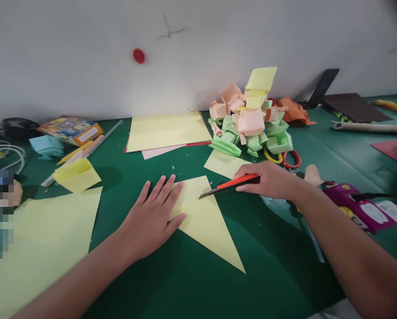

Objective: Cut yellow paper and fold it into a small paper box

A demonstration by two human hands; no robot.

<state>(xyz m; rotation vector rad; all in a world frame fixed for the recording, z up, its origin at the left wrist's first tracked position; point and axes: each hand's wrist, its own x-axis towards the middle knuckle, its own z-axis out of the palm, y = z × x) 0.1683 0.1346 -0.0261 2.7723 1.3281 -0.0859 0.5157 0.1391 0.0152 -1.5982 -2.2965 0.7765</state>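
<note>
My left hand (152,219) lies flat with fingers spread, resting on the left part of a folded pale yellow paper (207,221). The paper tapers to a long point toward me. My right hand (268,179) is closed round a utility knife (238,181) with a red ribbed grip and a dark blade. Its blade tip is over the paper's upper part, touching or very close to it; I cannot tell which. Behind the knife, another yellow piece of paper (223,163) lies partly under my right hand.
A heap of folded paper boxes (250,122) stands by the wall, with scissors (291,158) below it. Yellow sheets (168,130) lie at the back, and a large yellow sheet (59,226) at left. A yellow paper box (79,175) and a purple device (361,208) flank my hands.
</note>
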